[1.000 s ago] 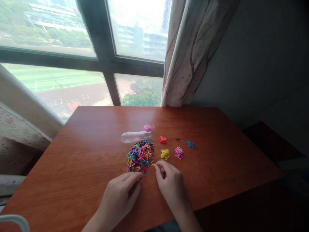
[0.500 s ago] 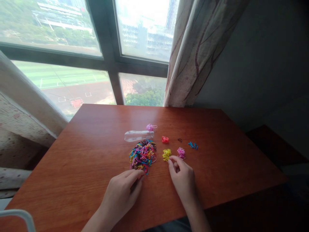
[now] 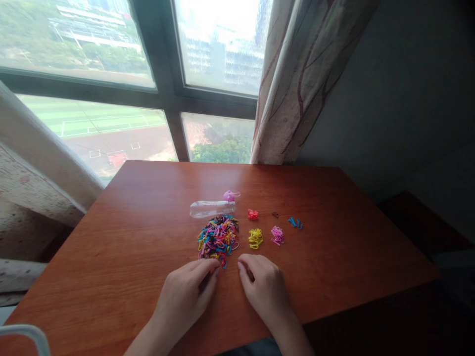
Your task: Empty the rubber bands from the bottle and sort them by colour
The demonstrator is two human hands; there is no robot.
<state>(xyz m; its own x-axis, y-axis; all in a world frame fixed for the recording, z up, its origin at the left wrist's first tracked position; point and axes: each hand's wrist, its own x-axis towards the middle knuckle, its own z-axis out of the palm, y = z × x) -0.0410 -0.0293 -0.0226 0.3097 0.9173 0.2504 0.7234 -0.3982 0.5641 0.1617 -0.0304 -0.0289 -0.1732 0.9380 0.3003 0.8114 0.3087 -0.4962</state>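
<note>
A mixed heap of small coloured rubber bands [image 3: 218, 237] lies on the wooden table. At its near edge, my left hand [image 3: 189, 287] has thumb and forefinger pinched together; what they hold, if anything, is hidden. My right hand [image 3: 263, 282] is a little right of the heap, fingers curled and tips close together, with no band showing in them. Beyond it sit a yellow pile of rubber bands [image 3: 256, 239] and a pink pile [image 3: 277, 236]. Farther back are a red pile [image 3: 253, 214], a dark band [image 3: 275, 215] and a few blue bands [image 3: 296, 223].
A clear plastic bottle [image 3: 211, 209] lies on its side behind the heap, beside a pink cap with a loop [image 3: 229, 196]. The wooden table [image 3: 129, 237] reaches back to a window with curtains [image 3: 285, 99]. A pale curved bar [image 3: 31, 332] stands at the lower left.
My right hand has moved left and nearer me, away from the yellow pile, towards my left hand. My left hand has stayed at the heap's near edge.
</note>
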